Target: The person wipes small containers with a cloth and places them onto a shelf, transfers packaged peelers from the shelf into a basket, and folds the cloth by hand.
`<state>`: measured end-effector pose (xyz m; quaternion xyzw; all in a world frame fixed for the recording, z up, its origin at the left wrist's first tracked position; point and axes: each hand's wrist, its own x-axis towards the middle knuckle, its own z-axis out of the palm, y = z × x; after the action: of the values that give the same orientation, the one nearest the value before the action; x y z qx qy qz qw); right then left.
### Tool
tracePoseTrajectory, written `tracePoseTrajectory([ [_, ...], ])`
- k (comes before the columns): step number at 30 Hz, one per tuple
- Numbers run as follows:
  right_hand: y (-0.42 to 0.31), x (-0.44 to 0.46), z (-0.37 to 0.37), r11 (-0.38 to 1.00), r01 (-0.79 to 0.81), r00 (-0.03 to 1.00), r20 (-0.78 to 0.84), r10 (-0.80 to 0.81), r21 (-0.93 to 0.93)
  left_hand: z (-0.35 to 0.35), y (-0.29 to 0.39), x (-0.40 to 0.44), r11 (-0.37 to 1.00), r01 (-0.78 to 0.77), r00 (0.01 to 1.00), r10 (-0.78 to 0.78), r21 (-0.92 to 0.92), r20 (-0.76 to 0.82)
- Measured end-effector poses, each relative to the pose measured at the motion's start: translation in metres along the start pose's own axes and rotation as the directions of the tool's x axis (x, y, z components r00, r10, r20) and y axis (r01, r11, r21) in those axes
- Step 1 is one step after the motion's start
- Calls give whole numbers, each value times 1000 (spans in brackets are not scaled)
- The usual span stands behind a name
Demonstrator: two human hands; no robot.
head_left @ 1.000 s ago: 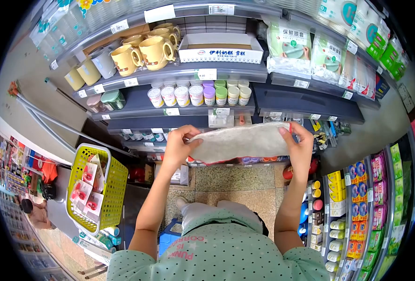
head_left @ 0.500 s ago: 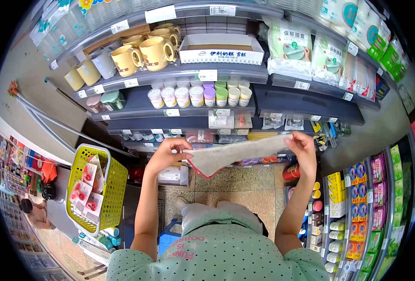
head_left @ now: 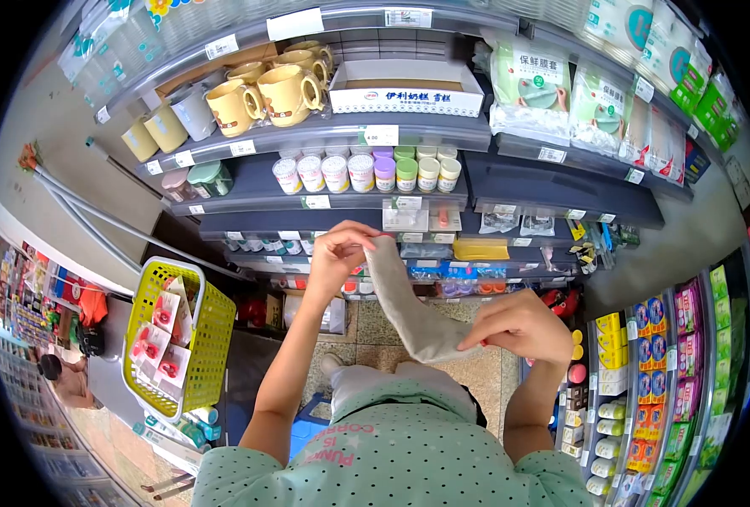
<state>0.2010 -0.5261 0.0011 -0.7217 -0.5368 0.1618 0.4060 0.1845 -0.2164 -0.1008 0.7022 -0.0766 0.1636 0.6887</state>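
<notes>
A grey cloth point(head_left: 405, 308) with red edging hangs bent between my two hands, in front of the shelves. My left hand point(head_left: 339, 255) is raised and pinches its upper end. Lower and to the right, my right hand point(head_left: 520, 325) grips the other end, with its back turned up and a bit of red showing at the fingertips. The middle of the cloth sags toward the floor.
Shelves hold yellow mugs point(head_left: 288, 95), a white carton point(head_left: 407, 100), small lidded tubs point(head_left: 361, 171) and plastic packs point(head_left: 529, 89). A yellow-green basket point(head_left: 208, 342) with carded red items stands at left. Packaged goods point(head_left: 651, 359) line the right. A person point(head_left: 72, 380) is at far left.
My left hand has risen and moved right with its end of the cloth. My right hand has come down and turned over. The cloth has gone from stretched sideways to a steep, sagging slant.
</notes>
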Motion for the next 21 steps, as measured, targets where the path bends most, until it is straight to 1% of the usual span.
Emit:
tracePoseTrajectory([
  [2,4,9,4,998,23,998,-50,-26,-51,12,13,4,999,-19,994,23,-44,107],
  [3,4,15,6,997,-7,994,-108,-1,-73,17,17,7,998,-30,988,37,-50,151],
  [6,1,32,11,989,-102,962,-265,71,-104,36,41,11,966,-228,946,190,122,261],
  [7,0,37,13,986,-133,947,-307,97,-97,42,49,10,975,-184,951,145,123,273],
  [8,-2,41,15,983,-163,930,-347,123,-88,47,57,9,973,-189,945,144,132,292],
  [10,4,45,21,984,-158,898,-426,110,-77,54,72,7,968,-201,934,143,150,328],
  [11,5,47,24,985,-154,881,-463,101,-78,55,76,6,959,-231,927,166,163,337],
  [15,10,48,30,990,-137,813,-573,103,-16,60,86,2,978,-127,956,76,165,284],
  [17,8,50,31,985,-169,808,-565,165,45,62,91,0,981,-100,959,51,165,277],
  [18,8,51,31,980,-186,804,-561,195,75,62,91,-1,978,-112,958,59,177,282],
  [21,4,53,28,986,-166,816,-557,156,34,62,95,-1,973,-132,957,76,191,279],
])
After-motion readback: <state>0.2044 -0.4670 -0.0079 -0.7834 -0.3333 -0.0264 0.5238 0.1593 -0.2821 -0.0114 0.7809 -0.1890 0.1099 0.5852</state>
